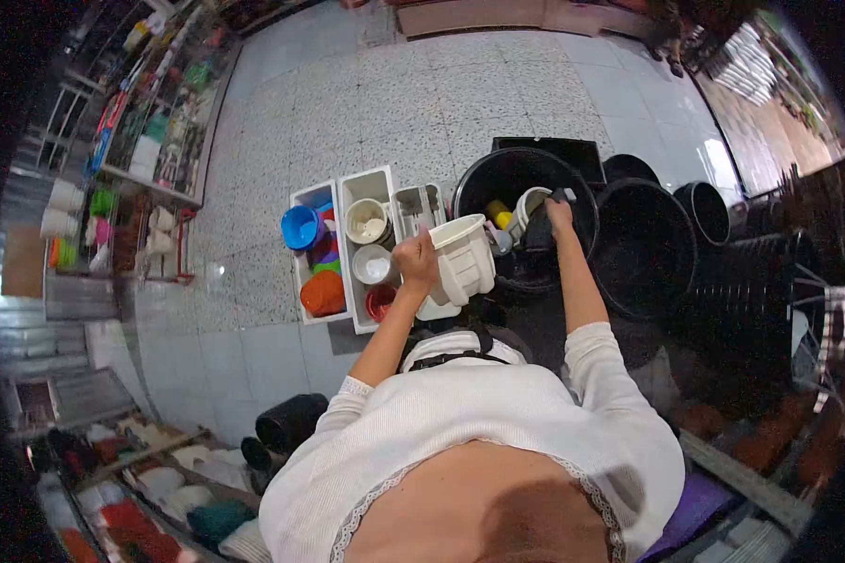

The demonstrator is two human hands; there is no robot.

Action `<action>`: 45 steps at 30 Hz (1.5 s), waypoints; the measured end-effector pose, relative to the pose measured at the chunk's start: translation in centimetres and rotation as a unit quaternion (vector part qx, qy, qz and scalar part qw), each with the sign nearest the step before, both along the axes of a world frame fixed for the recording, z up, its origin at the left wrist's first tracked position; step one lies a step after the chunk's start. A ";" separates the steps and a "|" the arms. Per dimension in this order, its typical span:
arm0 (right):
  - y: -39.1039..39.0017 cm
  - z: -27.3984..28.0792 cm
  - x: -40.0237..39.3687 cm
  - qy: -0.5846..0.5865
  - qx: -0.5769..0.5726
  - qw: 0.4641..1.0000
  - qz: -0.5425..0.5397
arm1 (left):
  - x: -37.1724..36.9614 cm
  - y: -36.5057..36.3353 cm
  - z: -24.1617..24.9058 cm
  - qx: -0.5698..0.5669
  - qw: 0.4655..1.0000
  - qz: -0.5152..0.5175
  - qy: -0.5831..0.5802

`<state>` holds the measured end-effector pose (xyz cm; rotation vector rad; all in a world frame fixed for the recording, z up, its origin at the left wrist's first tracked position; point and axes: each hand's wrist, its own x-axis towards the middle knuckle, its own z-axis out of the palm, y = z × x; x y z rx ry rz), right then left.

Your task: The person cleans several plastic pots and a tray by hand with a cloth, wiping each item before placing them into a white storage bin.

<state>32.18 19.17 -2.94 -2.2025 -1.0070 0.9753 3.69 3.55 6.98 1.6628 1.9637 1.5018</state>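
Note:
My left hand [417, 261] is closed on the rim of a cream plastic pot [466, 261] with moulded sides, which is tilted in front of my body. My right hand [560, 216] reaches over a large round black tub [465, 178]. Its fingers are closed around something dark with a pale end, too small to make out. Just left of that hand is a cream rounded piece [531, 203]. A yellow item [499, 212] lies inside the tub as well.
Left of the pot stand two white rectangular planters [345, 272] holding several coloured pots, among them a blue pot [300, 227] and an orange one [323, 294]. More black tubs [644, 246] stand at the right. Stocked shelves [150, 131] line the left side.

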 end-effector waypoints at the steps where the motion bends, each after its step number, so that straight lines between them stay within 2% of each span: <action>1: -0.1 0.7 -0.8 0.019 0.014 0.998 0.052 | -0.1 -0.2 0.2 0.002 1.000 0.013 0.008; 2: 0.1 0.4 -1.8 0.049 0.069 0.985 0.148 | -0.2 -0.4 0.6 0.004 1.000 0.019 0.018; 4: -1.6 1.3 -6.3 0.110 0.079 0.977 0.163 | -0.7 -0.8 1.2 0.009 0.999 0.029 0.038; 6: -2.9 2.5 -9.8 0.329 -0.040 0.910 0.248 | -1.6 -1.3 0.4 0.031 0.997 0.024 0.063; 8: -6.5 10.1 -14.1 0.321 -0.140 0.887 0.302 | -3.0 -1.8 -0.7 0.054 0.992 0.023 0.111; 9: -7.0 8.8 -15.6 0.311 -0.116 0.880 0.339 | -3.7 -2.3 -0.7 0.068 0.992 0.020 0.105; 11: -7.6 6.8 -18.0 0.277 -0.151 0.876 0.366 | -5.4 -3.6 -0.6 0.097 0.991 0.013 0.095; 14: -8.4 5.8 -21.2 0.262 -0.194 0.856 0.400 | -8.7 -5.9 -0.3 0.129 0.981 0.013 0.147; 17: -9.2 4.6 -24.9 0.249 -0.232 0.847 0.407 | -11.2 -8.5 -1.1 0.074 0.986 0.047 0.143; 22: -10.8 2.8 -31.3 0.199 -0.138 0.881 0.407 | -16.4 -10.3 -2.5 0.004 0.977 0.208 0.055; 23: -10.8 2.0 -32.6 0.199 -0.115 0.885 0.405 | -17.4 -10.9 -2.9 -0.131 0.949 0.262 0.119; 26: -10.3 -1.9 -36.6 0.160 0.005 0.905 0.393 | -22.1 -10.1 -10.3 -0.170 0.946 0.245 -0.130; 27: -9.8 -4.7 -37.7 0.103 0.045 0.911 0.398 | -23.8 -9.7 -12.8 -0.198 0.943 0.192 -0.187; 30: -7.9 -5.8 -41.3 -0.010 0.142 0.908 0.394 | -29.0 -7.2 -20.4 -0.259 0.944 0.135 -0.151; 31: -6.9 -6.8 -42.3 0.038 0.109 0.928 0.353 | -29.7 -5.7 -19.0 -0.257 0.938 0.170 -0.158; 34: -4.0 -11.3 -45.0 0.016 0.194 0.933 0.302 | -33.0 -1.0 -20.8 -0.297 0.920 0.102 -0.236; 35: -3.2 -12.1 -45.8 0.014 0.171 0.942 0.287 | -33.9 0.6 -22.7 -0.266 0.912 0.082 -0.303; 36: -2.4 -14.7 -46.7 0.026 0.158 0.953 0.259 | -35.1 2.8 -26.5 -0.241 0.929 0.071 -0.272; 38: -0.4 -18.2 -47.8 0.058 0.153 0.963 0.212 | -35.7 5.1 -31.0 -0.286 0.889 0.104 -0.343; 39: 0.4 -21.6 -47.8 0.075 0.151 0.962 0.214 | -36.0 5.8 -33.5 -0.277 0.893 0.104 -0.338; 41: 1.3 -23.7 -48.1 0.069 0.109 0.966 0.224 | -36.1 6.8 -38.0 -0.264 0.901 0.103 -0.329; 42: 1.3 -24.4 -48.2 0.066 0.086 0.967 0.229 | -36.1 6.9 -39.3 -0.259 0.874 0.076 -0.404; 44: 0.6 -25.5 -48.5 0.096 0.098 0.959 0.248 | -36.7 7.2 -40.1 -0.303 0.895 -0.035 -0.325; 45: 0.2 -26.0 -48.6 0.098 0.105 0.954 0.263 | -36.9 7.0 -40.1 -0.377 0.896 -0.038 -0.232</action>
